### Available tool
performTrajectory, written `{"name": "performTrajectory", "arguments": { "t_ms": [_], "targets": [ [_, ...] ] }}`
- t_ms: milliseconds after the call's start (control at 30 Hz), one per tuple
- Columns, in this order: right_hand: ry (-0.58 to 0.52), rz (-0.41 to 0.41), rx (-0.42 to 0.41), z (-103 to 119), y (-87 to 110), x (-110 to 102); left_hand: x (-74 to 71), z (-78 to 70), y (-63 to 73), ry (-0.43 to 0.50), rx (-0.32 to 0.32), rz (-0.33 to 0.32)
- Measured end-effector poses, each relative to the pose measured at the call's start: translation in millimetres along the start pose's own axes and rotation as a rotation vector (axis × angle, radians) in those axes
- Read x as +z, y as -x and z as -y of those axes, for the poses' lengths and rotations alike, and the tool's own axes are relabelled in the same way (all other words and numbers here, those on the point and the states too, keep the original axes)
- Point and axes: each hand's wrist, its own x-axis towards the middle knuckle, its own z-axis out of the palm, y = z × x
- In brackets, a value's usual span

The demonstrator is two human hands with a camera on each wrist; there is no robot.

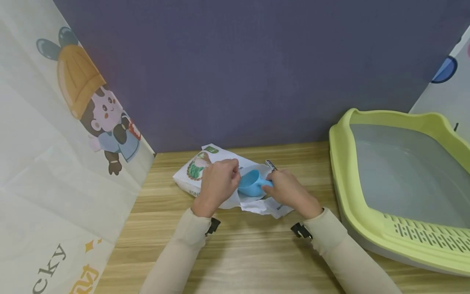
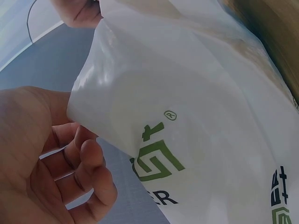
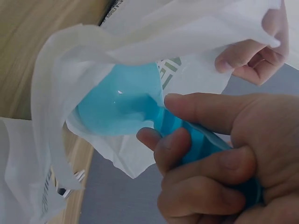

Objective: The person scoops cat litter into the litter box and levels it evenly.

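A white plastic bag (image 1: pixel 229 157) with green print lies on its side on the wooden table, its mouth torn open. My left hand (image 1: pixel 219 179) pinches the edge of that mouth; in the left wrist view the bag's film (image 2: pixel 196 93) stretches away from the fingers (image 2: pixel 77 140). The handle of a light-blue scoop (image 1: pixel 251 183) is gripped by my right hand (image 1: pixel 288 192). In the right wrist view the scoop's bowl (image 3: pixel 121 100) sits within the bag opening, partly hidden behind the white film. The bag's contents are hidden.
A large litter tray (image 1: pixel 352 196) with a lime-green rim and grey inside stands at the right. Beside the bag mouth lies a dark strip with white lettering (image 1: pixel 271 165). A purple-grey wall (image 1: pixel 238 73) rises behind the table, and a cartoon-printed panel (image 1: pixel 55 163) stands at left.
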Motion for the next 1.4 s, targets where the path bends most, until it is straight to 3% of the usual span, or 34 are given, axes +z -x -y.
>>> {"name": "performTrajectory", "arguments": {
  "t_ms": [300, 600, 933, 1400],
  "targets": [
    [-0.01, 0.01, 0.0, -2, -1.4, 3, 0.7, 0.0, -0.5, -0.005, 0.0, 0.006],
    [-0.057, 0.105, 0.068, -5, -3.8, 6, 2.4, 0.8, -0.3, 0.009, 0.0, -0.003],
    [0.083, 0.228, 0.106, -12, -5.0, 10, 2.7, -0.3, -0.6, 0.018, -0.017, -0.002],
    [0.057, 0.311, 0.061, -17, -0.4, 14, 3.4, 1.2, -0.4, 0.026, -0.02, 0.004]
  ]
}}
